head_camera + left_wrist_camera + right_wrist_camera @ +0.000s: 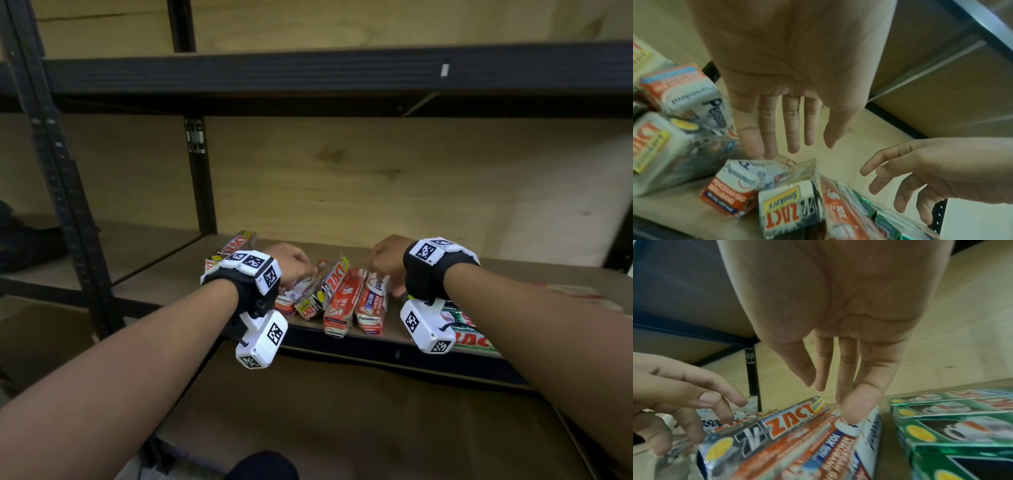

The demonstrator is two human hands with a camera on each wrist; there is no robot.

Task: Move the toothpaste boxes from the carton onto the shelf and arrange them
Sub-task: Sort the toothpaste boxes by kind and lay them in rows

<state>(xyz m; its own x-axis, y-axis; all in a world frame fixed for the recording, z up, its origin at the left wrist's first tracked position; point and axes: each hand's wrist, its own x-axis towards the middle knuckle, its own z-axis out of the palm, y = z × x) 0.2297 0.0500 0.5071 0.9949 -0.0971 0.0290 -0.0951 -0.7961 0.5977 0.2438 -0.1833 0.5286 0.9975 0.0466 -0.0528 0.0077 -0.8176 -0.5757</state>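
Several toothpaste boxes lie side by side on the wooden shelf (pixel 479 246). A silver Zact box (pixel 330 286) leans on edge between a red-and-white Pepsodent box (pixel 291 296) and two more Pepsodent boxes (pixel 342 305). My left hand (pixel 294 270) hovers over the left boxes with straight fingers (pixel 791 129), tips just above a Pepsodent box (pixel 740 180). My right hand (pixel 380 260) points down, and one fingertip (pixel 851 408) presses the end of a Pepsodent box (pixel 869 434). Neither hand grips anything. Green boxes (pixel 953 426) lie to the right.
Another Zact box (pixel 236 248) lies at the back left of the shelf. Black uprights (pixel 202 178) and the upper shelf beam (pixel 308 72) frame the bay. Brown cardboard (pixel 342 421) lies below the shelf edge. More printed cardboard (pixel 582 294) sits on the shelf at right.
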